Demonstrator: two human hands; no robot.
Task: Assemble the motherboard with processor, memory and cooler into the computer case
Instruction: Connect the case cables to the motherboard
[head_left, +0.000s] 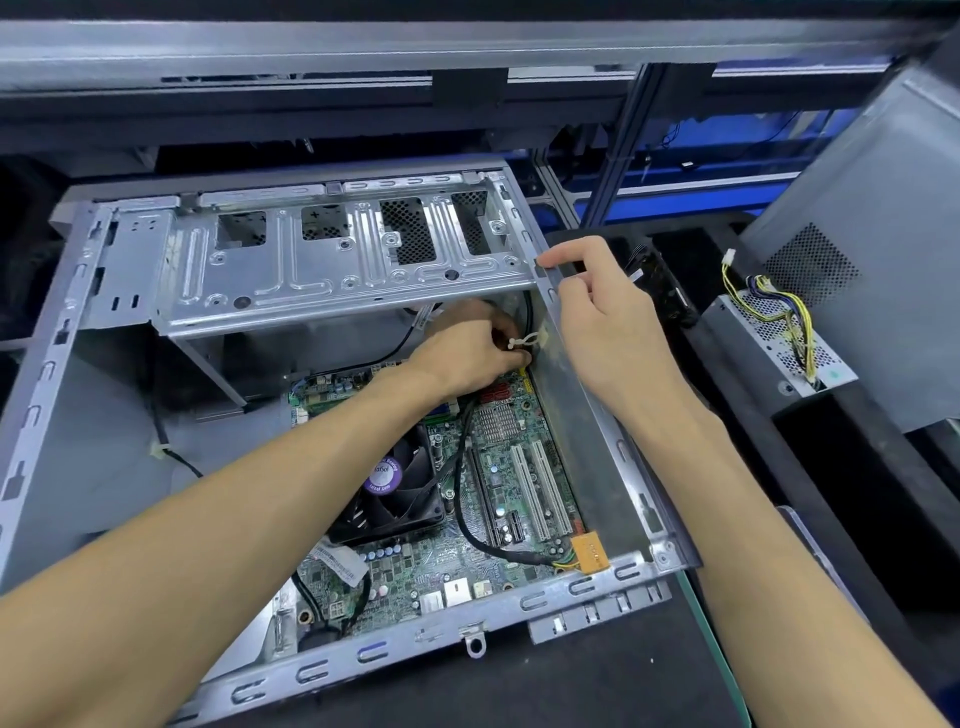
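Note:
An open grey computer case (597, 587) lies on its side on the bench. The green motherboard (498, 483) sits inside it, with a black cooler fan (395, 488) on top and white expansion slots (540, 491). My left hand (467, 348) reaches deep inside, under the drive cage (322, 260), its fingers curled and pinching a small connector or cable end at the board's far edge, beside a white cable clip (522, 342). My right hand (597, 306) rests on the case's right wall rim, thumb and forefinger on the edge, the other fingers loosely curled.
A black cable (462, 499) runs across the board to an orange connector (589, 553). A power supply (774, 338) with yellow and black wires lies to the right, beside a grey side panel (883, 260). Another black cable (176, 457) crosses the case floor.

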